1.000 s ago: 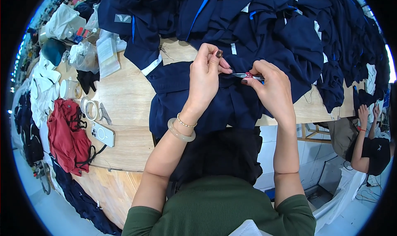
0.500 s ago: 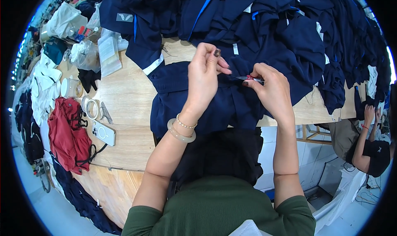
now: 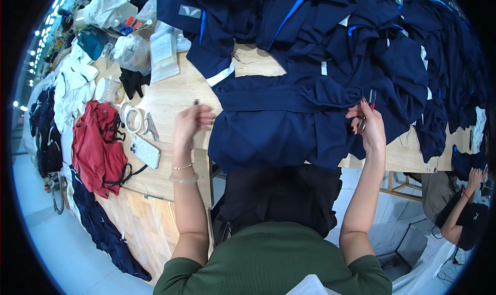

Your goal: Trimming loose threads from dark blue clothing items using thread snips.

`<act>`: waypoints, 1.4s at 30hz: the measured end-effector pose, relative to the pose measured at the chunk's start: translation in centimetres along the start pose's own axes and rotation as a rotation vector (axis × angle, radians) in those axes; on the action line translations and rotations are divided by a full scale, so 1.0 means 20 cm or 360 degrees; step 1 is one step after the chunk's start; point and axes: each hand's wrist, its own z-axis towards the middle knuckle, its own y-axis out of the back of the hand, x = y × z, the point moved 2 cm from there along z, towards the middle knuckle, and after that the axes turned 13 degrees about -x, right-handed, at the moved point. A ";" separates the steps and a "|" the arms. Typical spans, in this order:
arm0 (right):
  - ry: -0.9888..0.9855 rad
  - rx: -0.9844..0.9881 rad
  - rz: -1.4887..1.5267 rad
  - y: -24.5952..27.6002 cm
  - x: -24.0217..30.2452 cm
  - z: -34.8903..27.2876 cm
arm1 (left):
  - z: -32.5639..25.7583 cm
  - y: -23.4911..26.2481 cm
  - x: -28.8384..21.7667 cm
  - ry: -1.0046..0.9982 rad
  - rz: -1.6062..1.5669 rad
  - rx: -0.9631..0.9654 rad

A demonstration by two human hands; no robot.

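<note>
A navy garment (image 3: pixel 279 122) with a long stitched band lies spread in front of me on the table. My right hand (image 3: pixel 371 124) is closed round small red-and-silver thread snips (image 3: pixel 372 101), blades pointing away from me. Its fingertips touch or nearly touch the right end of the garment's gathered band. Over bare wood just left of the garment is my left hand (image 3: pixel 190 124), fingers curled and smeared by motion. Whether it holds a thread or nothing does not show.
Navy garments (image 3: pixel 310 21) are heaped along the far side and right. On the left lie a phone (image 3: pixel 145 151), a tape roll (image 3: pixel 134 120), a red garment (image 3: pixel 98 150) and plastic bags (image 3: pixel 132 53). A co-worker's hand (image 3: pixel 475 178) works at far right.
My left hand has moved left and toward me, off the garment to the bare wood. My right hand, still with the snips, has shifted right. The view has turned slightly.
</note>
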 end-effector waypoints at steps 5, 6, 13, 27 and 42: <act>-0.0350 0.0312 0.0615 -0.01 -0.07 0.10 | 0.06 -0.19 0.04 0.0485 -0.0630 0.0379; -0.0516 0.0457 0.0973 -0.02 -0.07 0.10 | 0.06 -0.22 0.03 0.0556 -0.0867 0.0528; -0.0351 0.0565 0.1714 0.02 -0.13 0.14 | 0.03 -0.24 0.08 0.0255 -0.1567 0.0993; -0.0182 0.0768 0.1596 -0.04 -0.12 0.01 | -0.07 -0.15 0.03 -0.0102 -0.1707 0.1076; -0.0166 0.0214 0.1212 -0.05 -0.14 0.03 | -0.62 -0.69 -0.34 -0.2162 0.0569 0.0589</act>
